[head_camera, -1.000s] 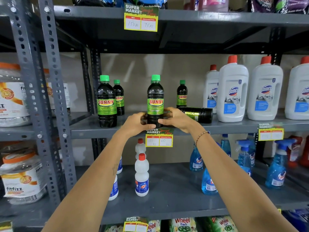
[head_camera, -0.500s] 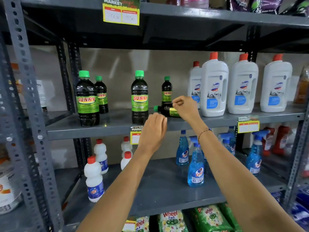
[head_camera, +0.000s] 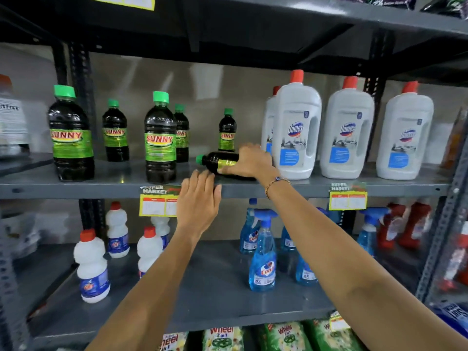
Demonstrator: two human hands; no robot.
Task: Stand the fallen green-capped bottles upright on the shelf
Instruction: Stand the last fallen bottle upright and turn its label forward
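Observation:
A dark green-capped bottle [head_camera: 217, 162] lies on its side on the grey middle shelf [head_camera: 121, 184], cap pointing left. My right hand [head_camera: 249, 160] is closed over its body. My left hand [head_camera: 200, 198] hovers at the shelf's front edge just below the bottle, fingers apart and holding nothing. Several other green-capped Sunny bottles stand upright: a large one [head_camera: 69, 133] at far left, a large one [head_camera: 160, 138] in the middle, and smaller ones [head_camera: 115, 131] behind them.
White Domex jugs [head_camera: 296, 127] with red caps stand right of the fallen bottle, close to my right hand. A price tag [head_camera: 158, 202] hangs on the shelf edge. Blue spray bottles [head_camera: 262, 249] and white bottles [head_camera: 92, 264] fill the shelf below.
My hands left the upright middle bottle. My right hand moved right and closed on the lying bottle; my left hand came off and now hovers at the shelf edge. The view shifted right.

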